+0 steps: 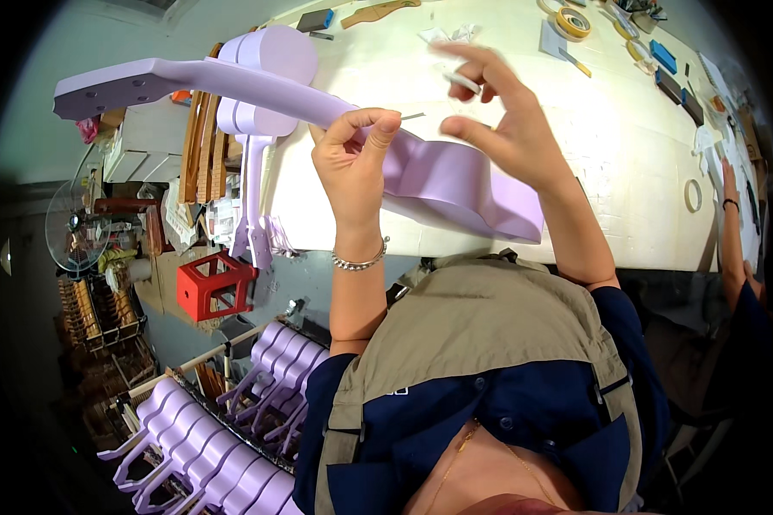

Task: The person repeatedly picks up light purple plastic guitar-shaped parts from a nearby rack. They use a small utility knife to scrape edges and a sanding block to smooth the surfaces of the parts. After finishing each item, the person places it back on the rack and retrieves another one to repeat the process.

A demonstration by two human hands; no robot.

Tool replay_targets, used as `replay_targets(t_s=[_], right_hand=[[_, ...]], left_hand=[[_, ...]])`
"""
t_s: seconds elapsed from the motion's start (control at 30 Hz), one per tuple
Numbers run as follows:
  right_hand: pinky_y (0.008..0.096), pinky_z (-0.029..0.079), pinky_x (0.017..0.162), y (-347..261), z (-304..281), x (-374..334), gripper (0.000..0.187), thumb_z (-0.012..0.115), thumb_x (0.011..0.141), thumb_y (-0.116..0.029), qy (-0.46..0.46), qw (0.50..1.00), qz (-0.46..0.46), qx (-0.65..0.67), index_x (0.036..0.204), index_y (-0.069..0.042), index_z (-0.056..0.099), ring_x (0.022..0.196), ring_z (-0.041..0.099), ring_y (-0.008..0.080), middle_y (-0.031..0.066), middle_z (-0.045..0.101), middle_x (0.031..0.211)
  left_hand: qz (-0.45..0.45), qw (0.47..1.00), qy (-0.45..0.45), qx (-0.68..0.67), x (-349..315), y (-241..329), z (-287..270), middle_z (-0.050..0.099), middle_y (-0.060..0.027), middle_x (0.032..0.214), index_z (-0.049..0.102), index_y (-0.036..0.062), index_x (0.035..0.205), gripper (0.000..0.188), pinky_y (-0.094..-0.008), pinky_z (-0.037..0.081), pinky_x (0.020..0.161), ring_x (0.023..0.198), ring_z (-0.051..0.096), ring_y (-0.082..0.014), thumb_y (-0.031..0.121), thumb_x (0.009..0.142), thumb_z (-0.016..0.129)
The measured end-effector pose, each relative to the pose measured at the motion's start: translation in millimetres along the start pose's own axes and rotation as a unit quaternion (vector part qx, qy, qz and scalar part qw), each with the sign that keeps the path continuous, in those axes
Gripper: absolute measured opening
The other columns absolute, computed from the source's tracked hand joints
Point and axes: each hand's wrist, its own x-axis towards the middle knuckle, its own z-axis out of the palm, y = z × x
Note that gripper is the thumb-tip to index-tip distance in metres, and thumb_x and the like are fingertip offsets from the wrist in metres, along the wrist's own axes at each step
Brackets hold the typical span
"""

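A lilac ukulele body (pixel 445 176) lies on the white table, its neck and headstock (pixel 129 86) reaching out to the upper left. In front of the neck, my left hand (pixel 356 167) pinches a thin, dark, pointed strip (pixel 413 115) between thumb and forefinger. My right hand (pixel 507 120) is raised over the table beyond the body, its thumb and forefinger apart. A small white piece (pixel 462 81) sits among its bent fingers; its kind cannot be made out, and the fingertips are blurred.
More lilac ukuleles (pixel 266 64) stand at the table's left end, and several hang on a rack (pixel 206 446) at lower left. A red stool (pixel 215 287) stands on the floor. Tape rolls (pixel 573 23) and a yellow cutter (pixel 575 63) lie far right. Another person's arm (pixel 732 223) shows at right.
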Motion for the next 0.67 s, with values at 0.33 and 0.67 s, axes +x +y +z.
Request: replay_targets(t_s=[0.33,0.67], right_hand=[[0.0369,0.037,0.088,22,4,-6,0.012,0.070,0.075,-0.013,-0.065,0.996,0.006,-0.056,0.083,-0.006,0.064,0.103,0.047,0.0292,0.0129,0.052,0.102],[0.0431,0.037,0.092,9,32,-7,0.005,0.064,0.069,-0.006,-0.123,0.971,-0.030,-0.201,0.074,-0.007,0.066,0.110,0.045,0.0315,0.0163,0.050,0.118]], left_hand=[[0.012,1.000,0.006,-0.009,1,6,5,0.044,0.0050,0.070,0.064,-0.0007,0.108,0.036,-0.0196,0.031,0.084,0.079,0.042,-0.0046,0.030,0.094,0.050],[0.013,1.000,-0.013,-0.015,3,1,10,0.051,-0.0006,0.101,0.064,0.0047,0.112,0.033,-0.0223,0.027,0.093,0.112,0.032,-0.0091,0.029,0.095,0.049]])
